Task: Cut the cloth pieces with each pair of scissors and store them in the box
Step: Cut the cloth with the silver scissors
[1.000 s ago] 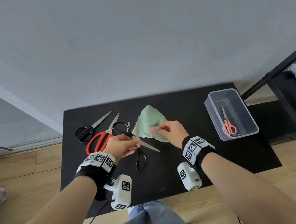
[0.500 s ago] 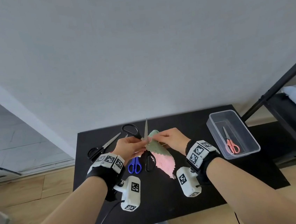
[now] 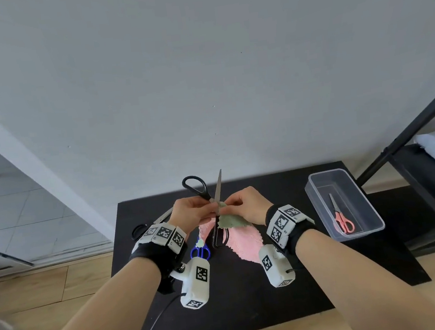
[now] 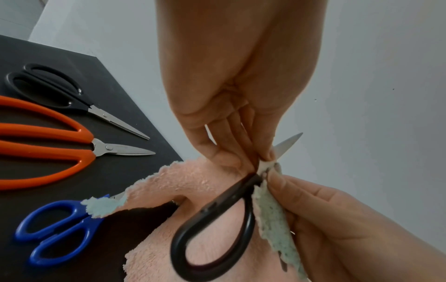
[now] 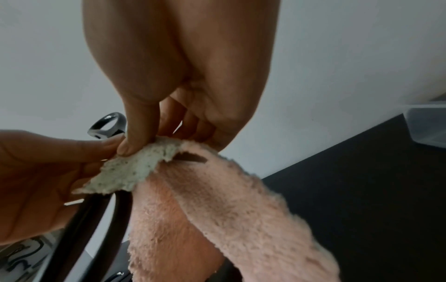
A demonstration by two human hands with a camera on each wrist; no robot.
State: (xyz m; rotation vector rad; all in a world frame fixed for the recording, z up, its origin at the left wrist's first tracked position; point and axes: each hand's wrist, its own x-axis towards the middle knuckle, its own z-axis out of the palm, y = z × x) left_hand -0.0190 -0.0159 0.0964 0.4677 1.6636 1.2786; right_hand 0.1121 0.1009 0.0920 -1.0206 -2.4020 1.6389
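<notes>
Both hands are raised together over the black table (image 3: 251, 295). My left hand (image 3: 211, 209) grips the black-handled scissors (image 3: 220, 238) near their pivot, one blade (image 3: 219, 186) pointing up and a handle loop (image 4: 217, 229) hanging below. My right hand (image 3: 227, 205) pinches the top edge of the cloth (image 3: 246, 242), pink on one side and green (image 5: 130, 171) on the other, right against the blades. The cloth hangs down from the fingers. The clear box (image 3: 317, 181) stands at the right with small pink scissors (image 3: 343, 221) inside.
On the table lie blue scissors (image 4: 60, 229) with a small green scrap (image 4: 103, 207) on them, orange scissors (image 4: 48, 141) and another black pair (image 4: 60, 91), all left of the hands. A black frame (image 3: 408, 131) stands at the right, the wall behind.
The cloth has been lifted off the table and now hangs between both hands. The scissors have swung upright, with the blade up. The blue scissors have come into sight.
</notes>
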